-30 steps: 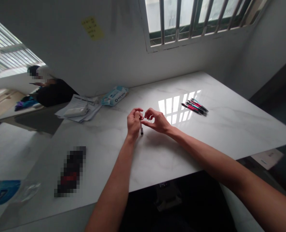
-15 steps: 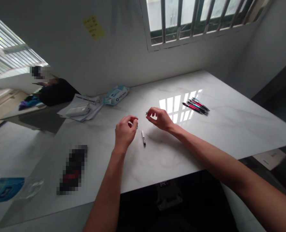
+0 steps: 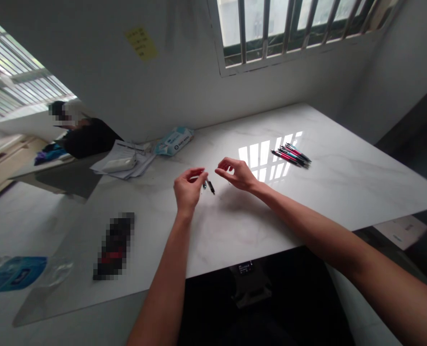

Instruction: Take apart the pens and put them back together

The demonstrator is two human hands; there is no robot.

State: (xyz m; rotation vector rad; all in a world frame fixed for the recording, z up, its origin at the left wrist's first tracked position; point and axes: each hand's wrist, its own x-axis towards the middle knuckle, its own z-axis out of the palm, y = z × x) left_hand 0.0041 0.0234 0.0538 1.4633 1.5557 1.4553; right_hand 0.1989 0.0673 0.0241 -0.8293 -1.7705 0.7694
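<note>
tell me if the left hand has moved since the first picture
Yes, the left hand has shifted slightly to the person's left, judged against the yellow note on the wall.

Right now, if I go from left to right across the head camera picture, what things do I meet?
Bottle, papers, left hand, small black thing, right hand, bunch of pens.

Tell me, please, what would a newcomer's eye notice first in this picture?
Probably the left hand and right hand, near the middle of the pale table, with a slim black piece by the left fingertips. Next, perhaps, the pens, bunched farther right beside bright window reflections. A yellow note also stands out on the grey wall.
</note>
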